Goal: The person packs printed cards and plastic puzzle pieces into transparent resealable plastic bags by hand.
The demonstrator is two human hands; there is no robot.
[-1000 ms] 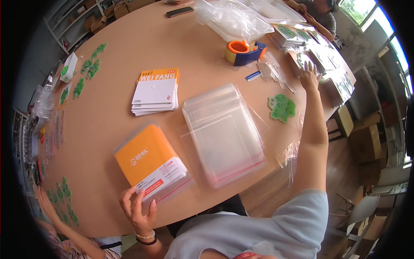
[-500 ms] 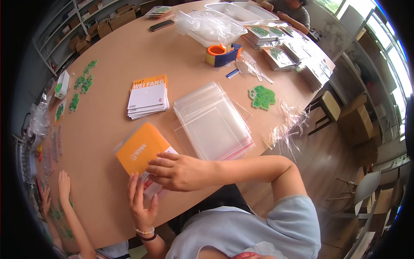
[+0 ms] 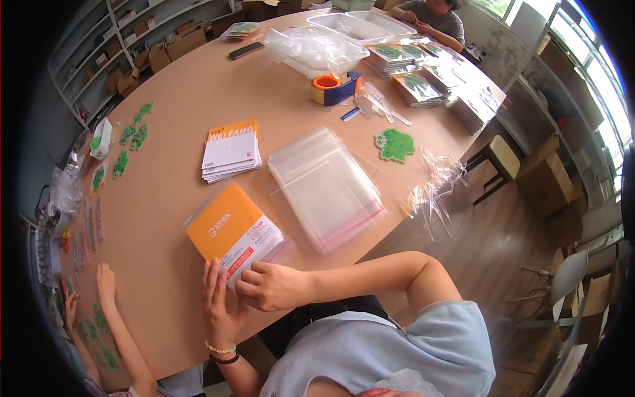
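Note:
In front of me lies an orange and white card (image 3: 228, 215) in a clear plastic bag, tilted on the table near its edge. My left hand (image 3: 221, 304) holds its near left corner, fingers stretched over the white part. My right hand (image 3: 272, 286) is closed at the near edge beside it, fingers curled and pinched on the bag; the fingertips are partly hidden. A pinkish strip of bag edge shows at the card's right side. Next to it rests a stack of clear plastic bags (image 3: 324, 188). Beyond lies a stack of orange and white cards (image 3: 230, 159).
A green map-shaped piece (image 3: 395, 145) and plastic scraps (image 3: 433, 182) lie to the right. Farther back are a tape dispenser (image 3: 336, 89), a white tub (image 3: 324, 59), stacked packets (image 3: 420, 89) and a phone (image 3: 246, 51). Another person's hand (image 3: 106, 284) rests at left.
My right hand has moved toward me from over the card to its near edge, uncovering the white part. The left hand stays at the corner. The view has shifted slightly.

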